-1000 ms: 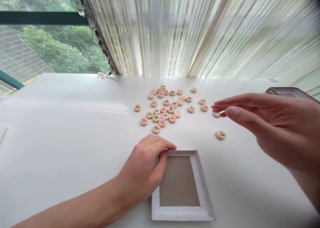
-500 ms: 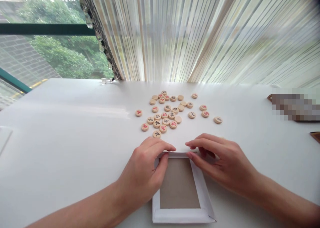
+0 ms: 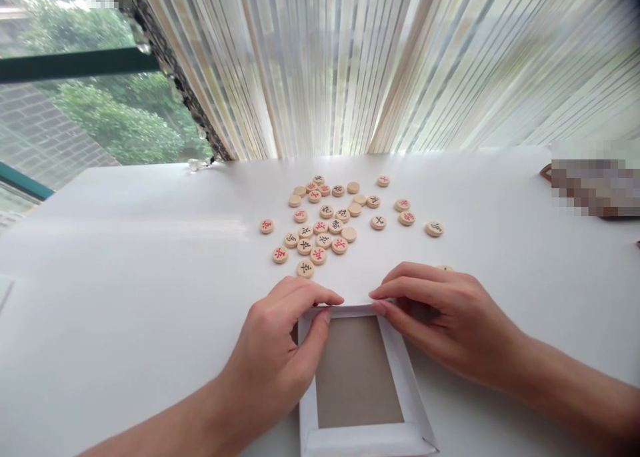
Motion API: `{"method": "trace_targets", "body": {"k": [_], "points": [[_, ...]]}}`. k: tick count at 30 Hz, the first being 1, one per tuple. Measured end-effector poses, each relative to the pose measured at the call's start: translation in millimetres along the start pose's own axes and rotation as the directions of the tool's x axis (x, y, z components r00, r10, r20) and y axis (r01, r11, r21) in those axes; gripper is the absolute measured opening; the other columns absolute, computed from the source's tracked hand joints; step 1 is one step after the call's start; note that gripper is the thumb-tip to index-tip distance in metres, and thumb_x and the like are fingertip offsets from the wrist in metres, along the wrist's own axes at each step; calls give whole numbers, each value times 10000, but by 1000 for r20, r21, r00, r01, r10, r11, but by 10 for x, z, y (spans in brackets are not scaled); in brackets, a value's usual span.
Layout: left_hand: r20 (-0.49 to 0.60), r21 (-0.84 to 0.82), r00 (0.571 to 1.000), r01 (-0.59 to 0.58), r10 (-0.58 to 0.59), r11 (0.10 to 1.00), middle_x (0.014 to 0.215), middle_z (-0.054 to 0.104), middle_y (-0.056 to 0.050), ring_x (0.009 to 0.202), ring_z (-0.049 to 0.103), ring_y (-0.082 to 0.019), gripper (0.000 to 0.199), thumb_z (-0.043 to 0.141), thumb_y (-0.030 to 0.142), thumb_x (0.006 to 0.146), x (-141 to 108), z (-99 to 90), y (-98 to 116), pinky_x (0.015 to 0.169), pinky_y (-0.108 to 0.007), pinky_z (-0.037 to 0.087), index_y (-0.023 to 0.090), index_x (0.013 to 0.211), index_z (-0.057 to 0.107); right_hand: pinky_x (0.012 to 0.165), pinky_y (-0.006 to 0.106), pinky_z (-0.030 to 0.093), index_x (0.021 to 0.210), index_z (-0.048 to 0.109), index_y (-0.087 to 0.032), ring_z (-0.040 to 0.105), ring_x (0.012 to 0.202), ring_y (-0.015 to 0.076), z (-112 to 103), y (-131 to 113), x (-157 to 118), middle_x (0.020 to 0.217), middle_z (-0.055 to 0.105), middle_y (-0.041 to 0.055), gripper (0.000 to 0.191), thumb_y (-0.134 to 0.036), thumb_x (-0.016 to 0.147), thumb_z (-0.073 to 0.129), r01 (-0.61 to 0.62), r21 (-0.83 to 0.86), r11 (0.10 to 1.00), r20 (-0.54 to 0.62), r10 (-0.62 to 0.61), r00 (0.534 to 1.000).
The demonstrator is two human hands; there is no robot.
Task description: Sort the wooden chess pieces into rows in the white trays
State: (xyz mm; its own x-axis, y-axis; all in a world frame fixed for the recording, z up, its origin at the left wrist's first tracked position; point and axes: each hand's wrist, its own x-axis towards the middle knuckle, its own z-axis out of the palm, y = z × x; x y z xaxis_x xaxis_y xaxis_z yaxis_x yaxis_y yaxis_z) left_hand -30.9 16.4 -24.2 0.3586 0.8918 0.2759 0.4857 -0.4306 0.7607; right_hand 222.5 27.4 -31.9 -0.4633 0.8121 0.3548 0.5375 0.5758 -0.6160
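A shallow white cardboard box (image 3: 371, 438) with a grey-brown inner panel lies at the table's near edge. My left hand (image 3: 273, 340) pinches its far rim near the left corner, thumb inside and fingers over the outer side. On the right part of the same rim, my right hand (image 3: 450, 320) closes thumb and index finger. Beyond both hands, round wooden Chinese chess pieces (image 3: 319, 255) lie scattered, marked in red or black, with some blank sides up. One chess piece (image 3: 444, 268) is partly hidden behind my right hand.
The white table (image 3: 125, 297) reaches back to a striped string curtain (image 3: 320, 70) and a window at left. A brown object (image 3: 600, 200), partly blurred out, lies at the far right. A pale flat thing (image 3: 5, 290) shows at the left edge.
My right thumb and index finger have drawn closer together on the box's far rim. My left hand keeps its hold. The whole view has shifted and tilted slightly.
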Motion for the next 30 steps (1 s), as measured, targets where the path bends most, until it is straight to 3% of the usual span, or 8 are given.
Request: {"method": "trace_targets", "body": {"k": [9, 17, 22, 28, 30], "points": [[-4, -49, 1000, 17, -17, 999, 996, 764, -9, 953, 719, -169, 218, 596, 108, 982, -19, -40, -7, 848, -289, 580, 264, 1046, 735, 539, 238, 481, 990, 751, -218, 641, 624, 117, -8, -3, -34, 874, 731, 45, 153, -125, 1003, 630, 1, 40, 999, -72, 2, 997], [-89, -58, 990, -117, 111, 991, 1007, 756, -22, 949, 716, -157, 251, 584, 75, 975, -4, -149, 16, 853, -256, 582, 253, 1071, 732, 574, 232, 521, 1004, 691, -223, 685, 662, 133, -12, -70, -23, 840, 730, 35, 200, -43, 975, 608, 114, 45, 992, -162, -105, 981], [-162, -3, 978, -137, 135, 991, 1005, 765, -19, 918, 700, -153, 238, 595, 96, 979, 88, -268, 20, 852, -262, 566, 247, 1100, 734, 568, 253, 529, 991, 692, -211, 687, 662, 152, 2, -76, -2, 819, 723, 53, 216, -19, 961, 599, 179, 48, 983, -221, -165, 961], [-222, 160, 972, -46, 82, 986, 958, 809, -32, 811, 692, -176, 137, 659, 245, 964, 370, -570, -19, 782, -298, 567, 217, 1028, 777, 548, 262, 536, 943, 706, -204, 694, 642, 162, -83, -98, 93, 795, 732, 59, 205, -26, 958, 606, 205, -10, 979, -300, -199, 933], [-223, 201, 975, 37, 9, 979, 980, 822, -43, 833, 708, -197, 173, 662, 303, 960, 529, -681, -102, 668, -279, 543, 216, 1025, 795, 521, 268, 516, 904, 710, -205, 686, 623, 164, -116, -92, 149, 776, 735, 57, 184, -67, 977, 612, 183, -24, 983, -330, -180, 927]]}}
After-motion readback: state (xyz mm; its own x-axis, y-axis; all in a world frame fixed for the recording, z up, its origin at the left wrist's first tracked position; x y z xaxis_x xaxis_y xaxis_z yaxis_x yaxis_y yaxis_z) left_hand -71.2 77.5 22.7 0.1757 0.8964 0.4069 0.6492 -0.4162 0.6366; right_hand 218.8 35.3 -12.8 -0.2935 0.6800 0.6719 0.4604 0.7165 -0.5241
